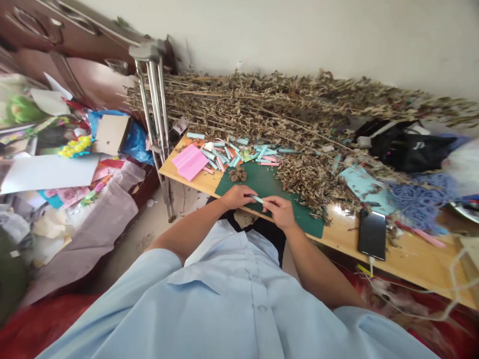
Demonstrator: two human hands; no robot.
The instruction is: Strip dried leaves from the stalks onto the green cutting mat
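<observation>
A small light-blue paper roll (257, 199) is held level between both hands, over the near edge of a dark green mat (262, 174). My left hand (238, 196) pinches its left end, and the fingers of my right hand (280, 210) are closed on its right end. Just beyond my left hand sits a little heap of brown crumbled plant balls (238, 174). Dry crushed leaves (305, 182) are piled on the mat's right side. Behind the mat lie several blue and pink paper rolls (262, 152), with pink paper sheets (189, 162) to their left.
Bundles of dried stalks (262, 99) lie along the wall. Metal crutches (155, 104) stand at the table's left end. At right are a phone (372, 234) on a cable, blue yarn (421, 199) and a black bag (411, 147). Papers and cloth (90, 234) clutter the left.
</observation>
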